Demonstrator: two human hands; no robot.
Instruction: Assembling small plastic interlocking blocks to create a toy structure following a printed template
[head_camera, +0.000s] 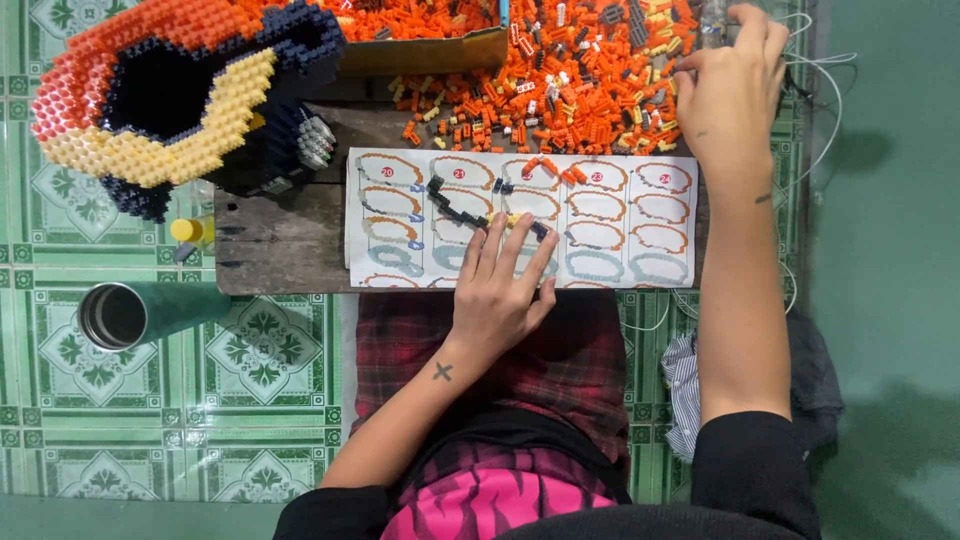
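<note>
Head view, looking straight down at a low wooden surface (280, 240) set on green patterned floor tiles (250, 400).

Left hand (497, 290) lies flat on the instruction sheet (520, 218), fingers (510, 248) spread and extended, gripping nothing. The fingertips press on or just beside a curved chain of dark small bricks (455, 208) that sits on the sheet, apparently pinning it so the arc matches the printed outline; exact contact with the bricks cannot be told.

Right hand (728, 95) reaches forward into the loose pile of orange, yellow and grey bricks (560, 75). Its fingers curl downward at the far edge of the pile. Whether a brick is pinched between them cannot be told.

Left of the left fingers, well apart, stands a large built brick model (170, 95) in orange, yellow and dark blue, overhanging the surface edge. A small yellow-capped bottle (190, 232) sits below it. A steel cup (125, 315) lies on the floor beside the surface.

Open room: bare wood between model and sheet; the sheet's near edge lies along the near edge of the surface, just over the person's lap.
</note>
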